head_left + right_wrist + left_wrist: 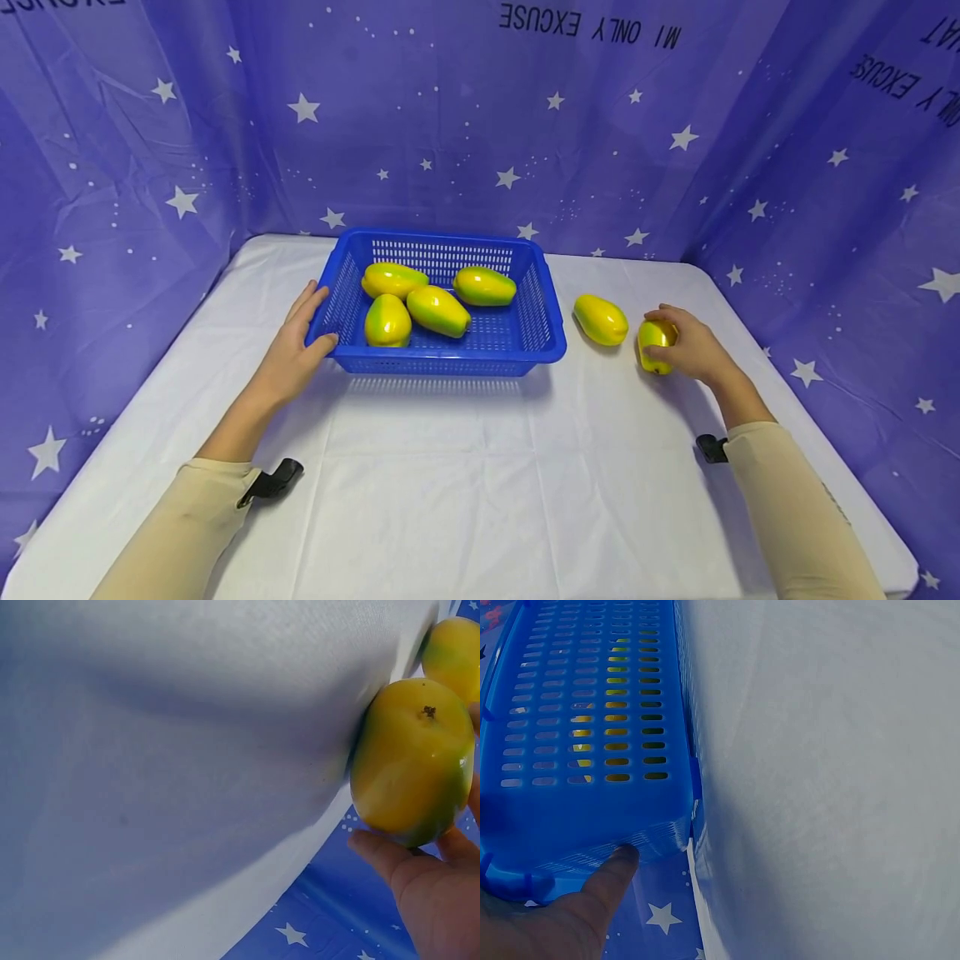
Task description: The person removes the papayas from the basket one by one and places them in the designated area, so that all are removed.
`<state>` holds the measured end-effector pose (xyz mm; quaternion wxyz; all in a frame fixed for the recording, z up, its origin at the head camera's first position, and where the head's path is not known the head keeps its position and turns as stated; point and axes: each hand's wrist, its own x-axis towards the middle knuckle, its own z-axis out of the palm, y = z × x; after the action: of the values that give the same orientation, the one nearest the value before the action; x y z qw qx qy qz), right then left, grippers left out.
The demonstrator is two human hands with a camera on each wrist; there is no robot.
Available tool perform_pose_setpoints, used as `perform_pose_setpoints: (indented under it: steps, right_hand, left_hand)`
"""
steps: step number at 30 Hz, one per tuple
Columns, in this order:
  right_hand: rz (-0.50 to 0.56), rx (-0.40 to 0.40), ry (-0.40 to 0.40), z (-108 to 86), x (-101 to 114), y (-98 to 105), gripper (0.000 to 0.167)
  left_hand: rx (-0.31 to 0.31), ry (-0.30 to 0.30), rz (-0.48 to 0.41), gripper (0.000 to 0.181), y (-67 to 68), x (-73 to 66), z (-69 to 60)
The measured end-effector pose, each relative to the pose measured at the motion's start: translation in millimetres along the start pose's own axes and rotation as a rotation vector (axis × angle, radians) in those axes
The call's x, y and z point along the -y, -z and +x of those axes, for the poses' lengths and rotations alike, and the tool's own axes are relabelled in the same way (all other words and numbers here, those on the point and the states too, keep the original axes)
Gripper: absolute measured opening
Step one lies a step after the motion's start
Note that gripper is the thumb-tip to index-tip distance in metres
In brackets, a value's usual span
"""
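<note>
In the head view my left hand (292,354) rests against the left end of a blue plastic basket (442,360), fingers extended and thumb at the near corner. The left wrist view shows the thumb (604,889) touching the basket's end wall (656,840). Several yellow-green papayas, one of them a papaya (438,311) near the middle, lie inside. My right hand (693,343) holds another papaya (655,346) on the table, fingers on its far side and thumb nearer. That papaya (412,761) shows its brown stem end in the right wrist view.
One loose papaya (602,320) lies between the basket and my right hand. White cloth covers the table (450,483). Purple star-printed curtains (420,108) stand behind and along both sides. Black wrist devices, such as the left one (277,481), sit near the sleeves.
</note>
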<state>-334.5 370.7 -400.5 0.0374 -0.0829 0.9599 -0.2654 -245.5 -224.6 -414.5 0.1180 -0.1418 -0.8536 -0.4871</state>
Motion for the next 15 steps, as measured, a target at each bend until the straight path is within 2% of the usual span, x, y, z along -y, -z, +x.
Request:
perform_pose_setpoints:
  steps: [9,15]
  right_hand:
    - [0.016,0.009,-0.003,2.1,1.6,0.8,0.064]
    - [-0.009,0.011,-0.007,2.6,3.1,1.9,0.065]
  left_hand:
    - [-0.003,-0.009,-0.007,0.068,0.5,0.9,-0.7]
    - [-0.003,0.002,-0.007,0.069,1.2,-1.1,0.1]
